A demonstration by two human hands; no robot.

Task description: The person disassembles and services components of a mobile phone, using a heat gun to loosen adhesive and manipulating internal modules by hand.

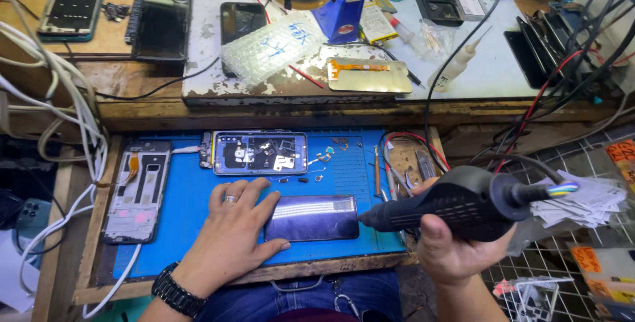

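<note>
My left hand (231, 229), with a ring and a black wristwatch, rests flat on the blue work mat (192, 196), its fingers against the left edge of a shiny purple phone back (312, 218). A black hot-air gun (456, 203) sits in the grip of my right hand (450, 246), its nozzle pointing left at the phone's right edge, almost touching. Behind the phone lies an opened blue phone body (260, 153) with loose small metal parts inside and beside it.
A bare phone frame (137, 191) lies left of the mat. Tweezers and screwdrivers (397, 170) lie at the mat's right. The raised bench behind holds phones, a bubble-wrap piece (274, 45), a screen panel (369, 75), a glue bottle (456, 67), cables.
</note>
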